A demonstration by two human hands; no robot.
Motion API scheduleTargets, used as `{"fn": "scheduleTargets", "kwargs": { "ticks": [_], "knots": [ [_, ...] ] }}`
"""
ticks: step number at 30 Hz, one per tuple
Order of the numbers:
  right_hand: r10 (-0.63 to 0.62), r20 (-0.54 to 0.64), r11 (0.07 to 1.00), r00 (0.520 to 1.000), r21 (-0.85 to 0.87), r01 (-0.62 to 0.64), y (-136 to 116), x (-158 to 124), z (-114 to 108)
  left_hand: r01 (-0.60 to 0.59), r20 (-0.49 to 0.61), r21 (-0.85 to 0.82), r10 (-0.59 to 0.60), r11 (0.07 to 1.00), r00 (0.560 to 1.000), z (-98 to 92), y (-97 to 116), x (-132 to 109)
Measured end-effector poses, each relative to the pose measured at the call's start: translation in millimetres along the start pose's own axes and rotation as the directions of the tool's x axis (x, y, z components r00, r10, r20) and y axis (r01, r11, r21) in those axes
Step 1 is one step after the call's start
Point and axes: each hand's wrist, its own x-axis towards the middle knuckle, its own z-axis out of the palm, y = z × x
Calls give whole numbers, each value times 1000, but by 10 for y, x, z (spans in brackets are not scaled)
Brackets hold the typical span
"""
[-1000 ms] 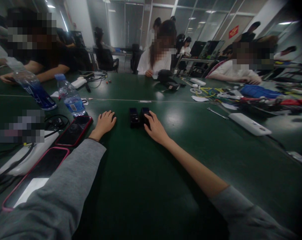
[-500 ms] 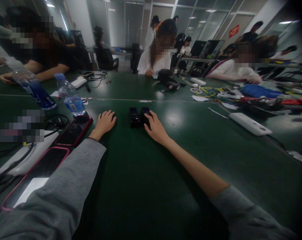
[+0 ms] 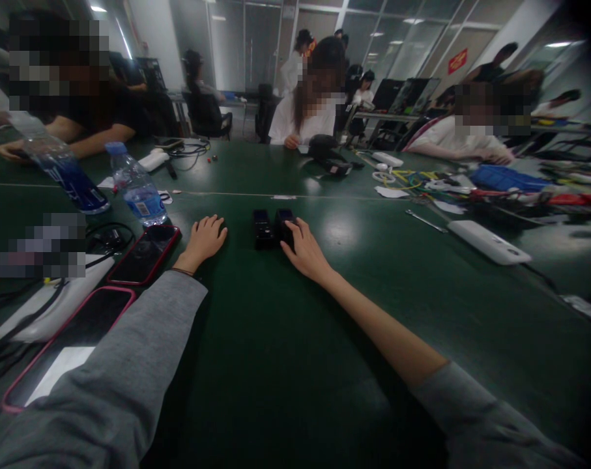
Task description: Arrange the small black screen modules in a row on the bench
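Green table [image 3: 275, 365] is running under both sets of fingers. Beyond it, ahead of the fingertips, three people are sitting: person in black [image 3: 114, 111] ahead-left of the left fingers, person in white [image 3: 324, 120] ahead of the right fingers, second person in white [image 3: 439, 137] farther off to their right. Cable tangle [image 3: 422, 179] is lying ahead-right of the right fingers. Tall bottle [image 3: 75, 176] and short bottle [image 3: 139, 189] are standing left of the left fingers, short one nearer.

White slab [image 3: 73, 296] is lying left and this side of the left fingers; pink-edged phone [image 3: 100, 312] is lying alongside, partly under the left sleeve [image 3: 168, 326]. Red-edged phone [image 3: 143, 257] is lying just left of the left hand. Long white block [image 3: 488, 242] is sitting well right of the right fingers.

Left hand [image 3: 206, 241] is resting palm down, fingers slightly apart, holding no object. Right hand [image 3: 305, 251] is touching the right-hand black box [image 3: 284, 215]: fingertips at its right edge, thumb apart at the near corner. Can't tell if they're clamping it. Left-hand black box [image 3: 262, 228] is standing just beside it, between the two hands' fingers. Wrench [image 3: 425, 221] is lying right of the right fingers.
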Motion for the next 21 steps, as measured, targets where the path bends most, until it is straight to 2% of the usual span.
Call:
{"fn": "scheduleTargets", "kwargs": {
  "ticks": [21],
  "knots": [
    [4,28,999,1000,32,-4,4,19,-3,0,12,31,-1,1000,1000,23,-17,18]
  ]
}}
